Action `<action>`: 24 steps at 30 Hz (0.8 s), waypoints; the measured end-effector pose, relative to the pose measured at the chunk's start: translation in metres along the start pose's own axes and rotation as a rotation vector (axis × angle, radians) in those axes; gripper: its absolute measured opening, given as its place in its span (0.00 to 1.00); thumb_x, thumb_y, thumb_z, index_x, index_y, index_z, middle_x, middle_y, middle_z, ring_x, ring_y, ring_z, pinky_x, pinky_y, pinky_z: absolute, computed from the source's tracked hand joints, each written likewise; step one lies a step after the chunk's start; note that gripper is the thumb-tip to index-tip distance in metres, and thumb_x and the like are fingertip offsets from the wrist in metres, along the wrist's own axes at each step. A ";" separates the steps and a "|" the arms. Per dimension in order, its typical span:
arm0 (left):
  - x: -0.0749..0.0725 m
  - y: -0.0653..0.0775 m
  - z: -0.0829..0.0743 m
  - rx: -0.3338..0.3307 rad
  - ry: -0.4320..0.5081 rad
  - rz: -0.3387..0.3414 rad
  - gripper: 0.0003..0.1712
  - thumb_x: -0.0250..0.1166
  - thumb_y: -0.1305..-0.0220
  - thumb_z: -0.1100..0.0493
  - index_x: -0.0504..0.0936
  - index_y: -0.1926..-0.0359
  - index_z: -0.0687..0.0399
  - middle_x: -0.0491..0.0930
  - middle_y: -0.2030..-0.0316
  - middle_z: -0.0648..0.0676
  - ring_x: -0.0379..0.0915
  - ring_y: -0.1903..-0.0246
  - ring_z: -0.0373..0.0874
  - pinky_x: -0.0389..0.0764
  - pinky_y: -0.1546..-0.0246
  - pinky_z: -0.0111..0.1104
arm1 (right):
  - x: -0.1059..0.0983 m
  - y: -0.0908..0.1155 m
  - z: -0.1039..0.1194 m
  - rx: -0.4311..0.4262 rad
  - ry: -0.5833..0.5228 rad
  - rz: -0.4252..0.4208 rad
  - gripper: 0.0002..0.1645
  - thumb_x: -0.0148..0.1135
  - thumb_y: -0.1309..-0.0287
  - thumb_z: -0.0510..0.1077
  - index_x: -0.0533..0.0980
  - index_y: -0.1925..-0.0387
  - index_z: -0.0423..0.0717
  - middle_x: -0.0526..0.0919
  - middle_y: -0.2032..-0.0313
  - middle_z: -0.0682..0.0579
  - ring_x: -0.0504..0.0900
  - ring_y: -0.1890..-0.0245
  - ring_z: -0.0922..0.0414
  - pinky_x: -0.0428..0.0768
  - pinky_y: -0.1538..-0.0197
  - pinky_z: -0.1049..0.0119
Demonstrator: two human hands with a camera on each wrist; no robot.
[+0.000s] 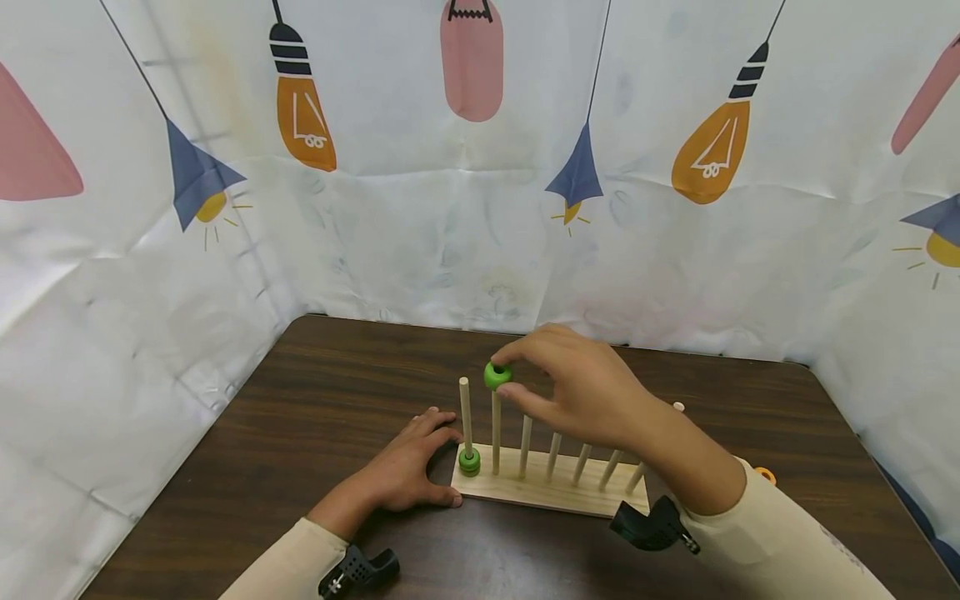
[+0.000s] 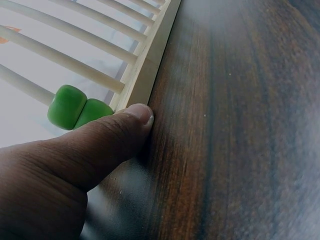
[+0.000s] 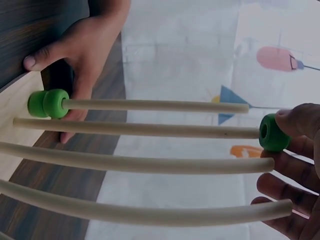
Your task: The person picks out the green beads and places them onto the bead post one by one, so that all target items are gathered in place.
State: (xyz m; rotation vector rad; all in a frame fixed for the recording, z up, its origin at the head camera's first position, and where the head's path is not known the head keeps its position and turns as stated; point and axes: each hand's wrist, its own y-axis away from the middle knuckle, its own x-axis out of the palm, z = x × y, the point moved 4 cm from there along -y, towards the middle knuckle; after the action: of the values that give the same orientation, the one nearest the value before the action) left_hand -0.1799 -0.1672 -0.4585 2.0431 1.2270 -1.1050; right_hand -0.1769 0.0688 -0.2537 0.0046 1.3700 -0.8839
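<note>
Grip of the right hand (image 1: 576, 385) pinches a green bead (image 1: 497, 379).

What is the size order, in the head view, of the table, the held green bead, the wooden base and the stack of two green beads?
1. Table
2. Wooden base
3. Held green bead and stack of two green beads: they look nearly alike, so unranked.
</note>
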 end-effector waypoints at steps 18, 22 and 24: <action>0.001 0.000 0.003 -0.017 0.008 0.011 0.40 0.80 0.51 0.34 0.77 0.39 0.36 0.58 0.24 0.53 0.40 0.22 0.61 0.55 0.30 0.65 | 0.016 -0.019 0.008 0.022 -0.016 0.063 0.16 0.70 0.34 0.52 0.83 0.48 0.56 0.84 0.54 0.64 0.81 0.50 0.63 0.82 0.58 0.62; 0.001 0.000 0.004 -0.016 0.010 0.015 0.40 0.79 0.51 0.34 0.77 0.39 0.36 0.57 0.24 0.53 0.40 0.22 0.61 0.55 0.30 0.65 | 0.019 -0.023 0.010 0.027 -0.021 0.078 0.15 0.70 0.34 0.52 0.83 0.48 0.56 0.84 0.55 0.65 0.80 0.50 0.63 0.82 0.60 0.63; 0.001 0.000 0.004 -0.015 0.012 0.016 0.40 0.79 0.51 0.33 0.76 0.39 0.36 0.57 0.23 0.53 0.40 0.22 0.61 0.55 0.30 0.65 | 0.021 -0.024 0.010 0.036 -0.017 0.085 0.15 0.70 0.34 0.52 0.83 0.48 0.57 0.83 0.55 0.66 0.80 0.49 0.63 0.81 0.60 0.63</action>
State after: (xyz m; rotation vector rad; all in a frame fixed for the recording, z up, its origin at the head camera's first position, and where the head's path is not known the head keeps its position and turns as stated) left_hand -0.1808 -0.1697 -0.4619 2.0480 1.2189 -1.0746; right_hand -0.1828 0.0358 -0.2569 0.0824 1.3281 -0.8350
